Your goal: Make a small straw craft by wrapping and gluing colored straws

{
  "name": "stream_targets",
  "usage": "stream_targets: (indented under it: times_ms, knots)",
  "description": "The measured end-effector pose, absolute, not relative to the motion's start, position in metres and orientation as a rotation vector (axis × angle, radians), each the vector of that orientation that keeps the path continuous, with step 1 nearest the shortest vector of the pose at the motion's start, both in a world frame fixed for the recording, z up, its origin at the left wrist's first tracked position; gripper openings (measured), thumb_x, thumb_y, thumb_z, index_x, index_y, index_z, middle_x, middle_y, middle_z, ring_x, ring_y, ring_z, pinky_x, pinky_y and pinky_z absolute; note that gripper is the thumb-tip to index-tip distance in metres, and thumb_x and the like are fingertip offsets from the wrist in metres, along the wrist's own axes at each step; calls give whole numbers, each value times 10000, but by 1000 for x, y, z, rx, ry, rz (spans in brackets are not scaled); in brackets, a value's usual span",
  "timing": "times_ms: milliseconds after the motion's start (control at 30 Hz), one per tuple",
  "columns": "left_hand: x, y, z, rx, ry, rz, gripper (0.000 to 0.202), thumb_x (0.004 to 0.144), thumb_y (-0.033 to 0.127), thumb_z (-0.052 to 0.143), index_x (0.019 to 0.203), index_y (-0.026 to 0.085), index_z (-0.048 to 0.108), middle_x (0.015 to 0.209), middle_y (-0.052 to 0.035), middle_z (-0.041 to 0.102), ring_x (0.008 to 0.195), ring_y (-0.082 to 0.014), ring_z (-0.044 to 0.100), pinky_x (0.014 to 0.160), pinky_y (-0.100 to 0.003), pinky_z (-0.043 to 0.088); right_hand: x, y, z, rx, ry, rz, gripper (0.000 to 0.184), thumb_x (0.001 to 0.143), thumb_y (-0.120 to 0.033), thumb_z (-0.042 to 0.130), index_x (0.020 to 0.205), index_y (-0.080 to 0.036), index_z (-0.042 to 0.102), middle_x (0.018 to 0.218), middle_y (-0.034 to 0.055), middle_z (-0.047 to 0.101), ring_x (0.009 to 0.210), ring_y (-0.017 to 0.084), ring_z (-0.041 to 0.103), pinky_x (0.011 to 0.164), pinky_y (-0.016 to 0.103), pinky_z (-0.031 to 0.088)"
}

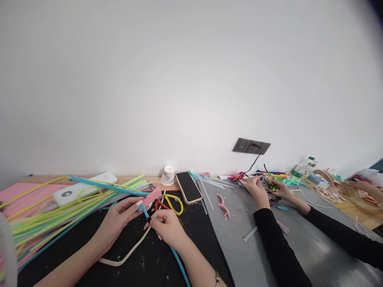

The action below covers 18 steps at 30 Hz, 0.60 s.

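Observation:
My left hand (124, 217) is closed on a short bundle of pink pipe cleaners (152, 197) in front of me. My right hand (167, 227) pinches a blue pipe cleaner (180, 264) just below that bundle. Part of the blue strand shows against the pink, and its lower length hangs beneath my right hand. Another blue length runs left from the bundle; whether it is the same strand I cannot tell. A cream pipe cleaner (121, 262) lies bent under both hands. Close behind my right hand are a yellow loop (177, 205) and small red pieces (158, 204).
Many pastel pipe cleaners (60, 215) spread across the left side, partly over a white device (85, 187). A paper cup (167, 176) and a phone (189, 187) stand near the wall. At right, a co-worker's hands (257, 189) work beside a wall socket (251, 146) and bottle (303, 167).

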<state>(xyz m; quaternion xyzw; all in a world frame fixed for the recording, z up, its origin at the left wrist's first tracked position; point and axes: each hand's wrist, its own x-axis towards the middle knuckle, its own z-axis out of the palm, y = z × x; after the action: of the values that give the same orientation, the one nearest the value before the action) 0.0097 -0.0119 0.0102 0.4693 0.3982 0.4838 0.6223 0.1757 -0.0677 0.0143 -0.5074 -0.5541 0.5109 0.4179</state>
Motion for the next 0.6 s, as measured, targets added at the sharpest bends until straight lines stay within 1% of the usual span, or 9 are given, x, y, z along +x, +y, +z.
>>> stream_targets:
  times_ms: [300,367,467,533,600]
  knots:
    - [10,-10,9,1069,909,1107,251,633,427,770,804,247,736,909,-12,755,921,-267,687,859,-368,582,175,-67,13,-1263,-1384,1275,204,787,-144,511,678,-134,683,345,-93,391,300,48,330,344,169,208]
    - [9,-10,7,1042,880,1095,238,671,428,745,826,247,729,926,-14,753,955,-268,680,880,-368,571,175,-68,15,-1246,-1387,1268,204,785,-138,508,667,-135,674,343,-95,390,300,47,327,345,168,204]
    - [8,-10,6,977,810,1078,222,749,427,680,878,250,716,1020,-20,739,1027,-268,658,913,-378,551,176,-68,17,-1227,-1369,1265,199,770,-118,501,647,-135,657,342,-100,388,298,44,317,343,169,197]
    - [8,-10,5,939,790,1082,216,773,421,657,887,246,712,1060,-28,730,1039,-271,654,917,-383,547,176,-68,19,-1223,-1348,1266,194,764,-118,503,633,-133,646,335,-103,383,289,43,307,337,172,189]
    - [8,-9,5,926,785,1085,213,780,413,651,894,243,710,1060,-34,730,1042,-271,654,921,-378,544,177,-67,20,-1220,-1324,1260,190,769,-143,517,631,-128,646,326,-104,377,282,42,301,335,176,186]
